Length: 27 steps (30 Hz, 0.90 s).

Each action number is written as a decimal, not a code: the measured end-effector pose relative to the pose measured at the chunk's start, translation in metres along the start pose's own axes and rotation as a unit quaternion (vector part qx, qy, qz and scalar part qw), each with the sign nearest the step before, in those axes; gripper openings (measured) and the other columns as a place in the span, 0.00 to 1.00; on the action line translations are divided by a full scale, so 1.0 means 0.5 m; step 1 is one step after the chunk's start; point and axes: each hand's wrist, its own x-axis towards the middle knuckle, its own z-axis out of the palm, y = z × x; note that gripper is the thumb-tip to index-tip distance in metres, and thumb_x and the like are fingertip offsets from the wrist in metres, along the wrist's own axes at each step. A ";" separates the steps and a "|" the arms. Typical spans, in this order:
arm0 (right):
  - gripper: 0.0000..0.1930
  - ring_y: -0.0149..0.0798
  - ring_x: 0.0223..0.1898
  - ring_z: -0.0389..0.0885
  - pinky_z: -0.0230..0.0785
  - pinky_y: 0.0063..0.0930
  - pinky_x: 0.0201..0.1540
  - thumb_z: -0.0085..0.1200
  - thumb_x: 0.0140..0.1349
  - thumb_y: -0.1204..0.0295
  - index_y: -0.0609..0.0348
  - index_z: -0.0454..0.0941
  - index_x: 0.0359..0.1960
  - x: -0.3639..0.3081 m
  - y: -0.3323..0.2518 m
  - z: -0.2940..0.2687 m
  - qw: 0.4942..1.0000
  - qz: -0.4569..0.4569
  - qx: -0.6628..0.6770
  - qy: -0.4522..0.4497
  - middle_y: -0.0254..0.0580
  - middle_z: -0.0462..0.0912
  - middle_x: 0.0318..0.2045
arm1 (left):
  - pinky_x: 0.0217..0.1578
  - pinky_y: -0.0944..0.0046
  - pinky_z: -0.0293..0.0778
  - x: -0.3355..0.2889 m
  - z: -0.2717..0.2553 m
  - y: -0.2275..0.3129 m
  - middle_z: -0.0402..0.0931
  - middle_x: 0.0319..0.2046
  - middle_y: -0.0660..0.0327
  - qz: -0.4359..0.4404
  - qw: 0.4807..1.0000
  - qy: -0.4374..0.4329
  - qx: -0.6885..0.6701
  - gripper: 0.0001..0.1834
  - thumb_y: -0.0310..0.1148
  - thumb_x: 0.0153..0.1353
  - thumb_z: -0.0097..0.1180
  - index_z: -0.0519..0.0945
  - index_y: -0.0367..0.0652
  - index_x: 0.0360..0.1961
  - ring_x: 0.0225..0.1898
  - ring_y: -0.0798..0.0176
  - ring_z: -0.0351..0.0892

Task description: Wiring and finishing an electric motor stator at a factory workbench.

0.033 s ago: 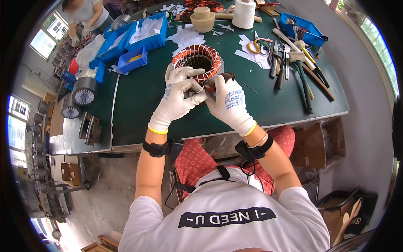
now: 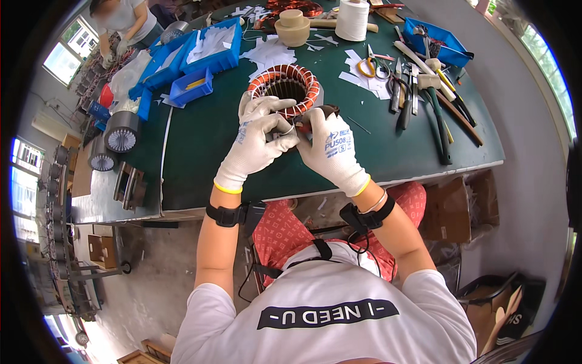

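Observation:
A motor stator (image 2: pixel 312 91) with orange copper windings laced in white cord stands on the green table, just beyond my hands. Both hands wear white gloves with yellow cuffs. My left hand (image 2: pixel 257 142) is at the stator's near left rim, its thumb and fingers closed in a pinch beside the windings. My right hand (image 2: pixel 332 145) is closed close by on the near right side, with its thumb towards the left fingertips. A dark brown piece (image 2: pixel 330 110) shows above the right fingers. What lies between the fingertips is too small and covered to make out.
Blue bins (image 2: pixel 213 48) of white paper slips stand at the back left, near finished-looking stators (image 2: pixel 123 132). Scissors (image 2: pixel 367 67), mallets (image 2: pixel 429 82) and knives lie right. A white thread spool (image 2: pixel 352 21) stands behind. Another person (image 2: pixel 130 21) works at the far left.

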 end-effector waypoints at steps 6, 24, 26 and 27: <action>0.16 0.54 0.36 0.82 0.76 0.46 0.36 0.65 0.52 0.69 0.59 0.74 0.39 0.001 -0.003 -0.002 1.000 0.005 0.001 -0.004 0.50 0.82 0.34 | 0.68 0.46 0.52 0.001 -0.001 0.003 0.82 0.54 0.60 -0.009 1.000 -0.007 -0.004 0.07 0.34 0.51 0.68 0.83 0.43 0.24 0.61 0.53 0.70; 0.16 0.54 0.34 0.83 0.76 0.47 0.34 0.67 0.51 0.68 0.57 0.74 0.38 -0.011 0.000 0.010 0.998 0.046 0.024 0.020 0.49 0.81 0.29 | 0.73 0.45 0.40 -0.006 0.001 -0.011 0.78 0.60 0.61 -0.010 0.999 -0.020 -0.024 0.10 0.36 0.50 0.71 0.81 0.46 0.23 0.65 0.53 0.67; 0.16 0.54 0.33 0.83 0.75 0.46 0.34 0.67 0.51 0.68 0.57 0.74 0.38 -0.011 0.003 0.011 0.998 0.051 0.008 0.020 0.49 0.81 0.29 | 0.73 0.45 0.40 -0.008 0.004 -0.011 0.78 0.60 0.61 -0.012 0.999 -0.020 -0.027 0.10 0.36 0.50 0.71 0.81 0.46 0.23 0.64 0.53 0.67; 0.16 0.54 0.33 0.83 0.75 0.46 0.34 0.67 0.51 0.68 0.57 0.74 0.38 -0.011 0.002 0.011 0.998 0.051 0.007 0.020 0.49 0.81 0.29 | 0.73 0.45 0.40 -0.007 0.005 -0.012 0.78 0.60 0.61 -0.003 1.000 -0.017 -0.019 0.10 0.35 0.50 0.71 0.80 0.46 0.23 0.64 0.53 0.67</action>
